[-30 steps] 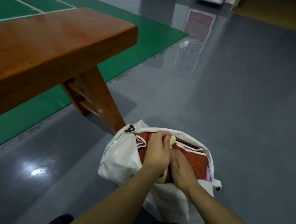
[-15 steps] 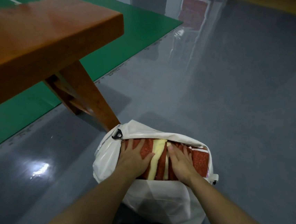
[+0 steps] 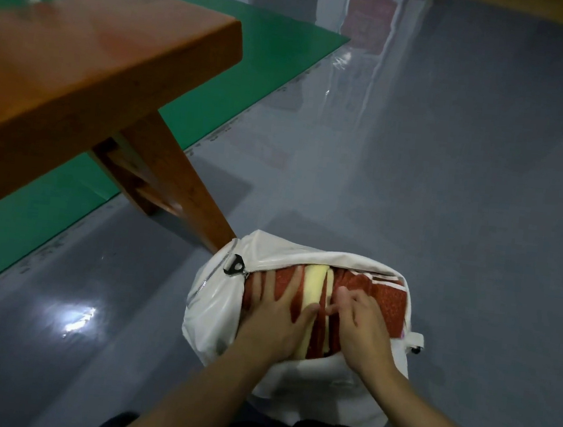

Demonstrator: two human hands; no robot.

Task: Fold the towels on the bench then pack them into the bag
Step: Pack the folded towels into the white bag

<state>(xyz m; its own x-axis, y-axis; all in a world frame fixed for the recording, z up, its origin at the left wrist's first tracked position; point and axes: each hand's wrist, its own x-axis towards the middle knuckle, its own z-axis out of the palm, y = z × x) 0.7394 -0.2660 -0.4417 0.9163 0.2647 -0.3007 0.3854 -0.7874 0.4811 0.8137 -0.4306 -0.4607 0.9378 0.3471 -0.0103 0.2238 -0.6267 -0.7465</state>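
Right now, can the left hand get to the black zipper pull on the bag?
Probably yes. The left hand lies flat on the towels, and the zipper pull sits exposed on the bag rim just beyond its fingertips, nothing between.

A glossy grey floor (image 3: 447,195) meets a green court mat (image 3: 259,73) (white lines at far left).

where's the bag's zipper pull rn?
Head view, lower centre: the black zipper pull sits at the left end of the white bag, just beyond the left hand, near the bench leg.
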